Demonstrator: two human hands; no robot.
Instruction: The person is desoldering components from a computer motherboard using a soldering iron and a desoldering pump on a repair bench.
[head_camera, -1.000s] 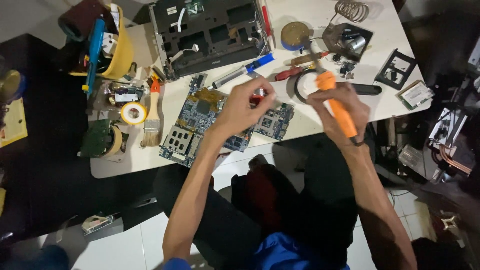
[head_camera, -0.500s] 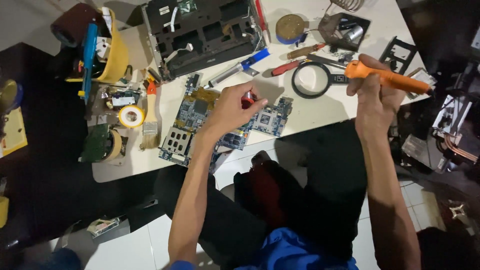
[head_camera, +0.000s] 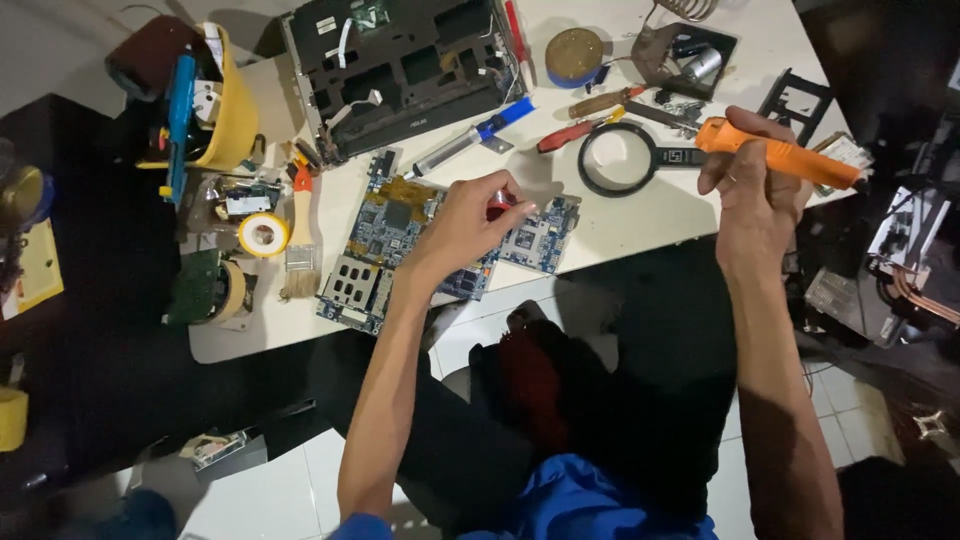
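My left hand (head_camera: 465, 222) rests on a blue circuit board (head_camera: 400, 240) at the table's front edge and pinches a small red object (head_camera: 497, 205) between thumb and fingers. My right hand (head_camera: 752, 180) is raised over the table's right end, gripping an orange-handled soldering iron (head_camera: 780, 152) that points off to the right. A black-rimmed magnifying glass (head_camera: 625, 158) lies just left of the right hand.
An opened black laptop chassis (head_camera: 400, 60) lies at the back. A yellow bowl (head_camera: 235, 100) with tools, a tape roll (head_camera: 263, 234) and a paintbrush (head_camera: 300, 235) sit at the left. Screwdrivers (head_camera: 580, 120), a round tin (head_camera: 575, 52) and a soldering stand (head_camera: 685, 45) lie behind.
My right hand has carried the orange iron from above the board out to the right end of the table. My left hand stays on the board holding the red object.
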